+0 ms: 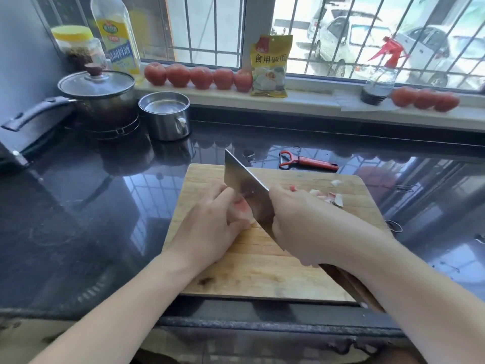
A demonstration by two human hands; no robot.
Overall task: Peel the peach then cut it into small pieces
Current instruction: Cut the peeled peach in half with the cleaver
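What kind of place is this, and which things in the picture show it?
Most likely a home kitchen. A lidded pot stands on a burner, a cutting board lies on the dark counter, and a cooking oil bottle stands by the barred window.

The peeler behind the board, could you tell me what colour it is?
Red peeler, seen in the head view.

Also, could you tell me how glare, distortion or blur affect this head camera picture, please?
In the head view, daylight overexposes the window, washing out the cars outside; the glossy black countertop mirrors the window bars; the wide lens bows the windowsill and stretches the forearms; the cleaver, the left hand and the right hand stay fairly sharp, while the peach pieces look soft.
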